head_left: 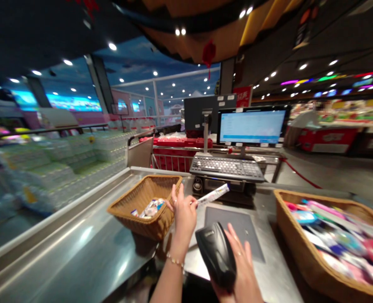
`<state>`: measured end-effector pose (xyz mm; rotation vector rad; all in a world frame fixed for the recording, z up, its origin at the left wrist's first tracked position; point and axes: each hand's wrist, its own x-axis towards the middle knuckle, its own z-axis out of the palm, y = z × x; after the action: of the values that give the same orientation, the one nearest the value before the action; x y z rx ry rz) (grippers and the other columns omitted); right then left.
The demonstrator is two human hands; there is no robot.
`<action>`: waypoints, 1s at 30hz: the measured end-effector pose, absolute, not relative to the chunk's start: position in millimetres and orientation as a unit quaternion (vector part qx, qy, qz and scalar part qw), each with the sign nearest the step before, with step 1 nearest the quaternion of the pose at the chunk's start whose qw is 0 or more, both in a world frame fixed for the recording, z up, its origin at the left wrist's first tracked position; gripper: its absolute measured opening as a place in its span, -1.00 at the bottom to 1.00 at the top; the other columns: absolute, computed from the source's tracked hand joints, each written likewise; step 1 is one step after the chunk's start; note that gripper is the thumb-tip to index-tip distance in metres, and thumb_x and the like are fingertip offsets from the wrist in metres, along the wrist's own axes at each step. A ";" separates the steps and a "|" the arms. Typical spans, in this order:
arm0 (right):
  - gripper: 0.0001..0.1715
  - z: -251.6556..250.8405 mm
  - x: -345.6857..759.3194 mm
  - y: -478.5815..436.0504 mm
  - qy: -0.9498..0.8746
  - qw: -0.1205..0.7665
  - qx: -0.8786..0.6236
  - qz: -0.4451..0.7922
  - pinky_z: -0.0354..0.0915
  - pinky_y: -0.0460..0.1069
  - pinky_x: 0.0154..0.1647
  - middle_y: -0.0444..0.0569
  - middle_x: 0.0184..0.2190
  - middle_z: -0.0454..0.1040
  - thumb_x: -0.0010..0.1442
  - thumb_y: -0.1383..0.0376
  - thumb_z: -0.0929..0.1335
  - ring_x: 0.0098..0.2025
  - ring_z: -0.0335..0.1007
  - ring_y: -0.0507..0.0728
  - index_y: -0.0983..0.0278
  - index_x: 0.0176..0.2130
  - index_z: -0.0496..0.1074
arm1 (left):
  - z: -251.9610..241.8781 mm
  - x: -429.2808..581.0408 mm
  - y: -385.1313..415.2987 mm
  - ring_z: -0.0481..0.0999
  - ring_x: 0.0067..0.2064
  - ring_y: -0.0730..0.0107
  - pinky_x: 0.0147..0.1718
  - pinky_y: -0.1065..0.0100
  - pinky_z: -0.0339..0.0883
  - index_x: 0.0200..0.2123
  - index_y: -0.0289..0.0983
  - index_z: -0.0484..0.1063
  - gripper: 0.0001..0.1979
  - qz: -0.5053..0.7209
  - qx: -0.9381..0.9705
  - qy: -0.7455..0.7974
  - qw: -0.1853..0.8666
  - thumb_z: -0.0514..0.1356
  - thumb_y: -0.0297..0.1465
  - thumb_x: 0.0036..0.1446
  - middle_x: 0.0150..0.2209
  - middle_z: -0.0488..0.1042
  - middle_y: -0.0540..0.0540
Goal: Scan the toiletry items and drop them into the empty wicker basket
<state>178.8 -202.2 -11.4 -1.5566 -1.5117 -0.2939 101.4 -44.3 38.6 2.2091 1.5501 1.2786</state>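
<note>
My left hand (184, 214), with a bracelet on its wrist, pinches a slim white packet (213, 195) between its fingers, above the steel counter. My right hand (241, 269) wraps around a black handheld barcode scanner (216, 254), which is held low in front of a dark flat scanner plate (233, 229). The scanner's window is hidden from this angle. A wicker basket (144, 219) holding small wrapped items stands just left of my left hand. A larger wicker basket (306, 248), filled with colourful flat packets, sits to the right of my right hand.
A keyboard (227, 167) and a monitor (252, 127) stand behind the plate, with a second dark screen (205, 113) beside them. A steel counter (79, 235) runs off to the left. Red-basketed cart (174, 159), shrink-wrapped bottle packs (57, 164) and a person (303, 120) lie beyond.
</note>
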 end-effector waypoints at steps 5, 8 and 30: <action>-0.25 -9.7 174.8 -199.2 -0.626 0.446 -0.629 -0.117 -0.03 0.60 0.16 0.33 0.22 0.27 0.08 0.34 0.27 0.33 0.04 0.54 0.27 0.24 0.03 | 41.8 93.1 -42.1 -0.07 0.40 -0.10 0.23 -0.41 -0.29 -0.49 -0.22 0.55 -0.82 0.416 0.735 0.527 0.096 0.18 -0.50 0.08 0.29 0.26 -0.17; -0.23 -9.8 171.8 -196.6 -0.629 0.448 -0.624 -0.118 -0.03 0.61 0.16 0.34 0.22 0.27 0.07 0.35 0.26 0.32 0.06 0.54 0.27 0.25 0.01 | 43.3 88.8 -43.0 -0.08 0.40 -0.08 0.22 -0.43 -0.27 -0.48 -0.23 0.55 -0.82 0.419 0.728 0.536 0.092 0.17 -0.51 0.09 0.30 0.24 -0.19; -0.36 -14.6 146.5 -176.9 -0.661 0.437 -0.600 -0.114 -0.01 0.56 0.18 0.27 0.23 0.29 0.10 0.31 0.27 0.34 0.04 0.49 0.26 0.19 0.20 | 39.5 48.0 -35.8 -0.05 0.39 -0.11 0.20 -0.46 -0.20 -0.49 -0.22 0.53 -0.79 0.438 0.703 0.558 0.053 0.14 -0.47 0.12 0.30 0.22 -0.19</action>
<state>146.5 -176.9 -14.6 -1.4926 -1.6430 -0.2823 48.0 -35.8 39.5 2.1372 1.6957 1.3318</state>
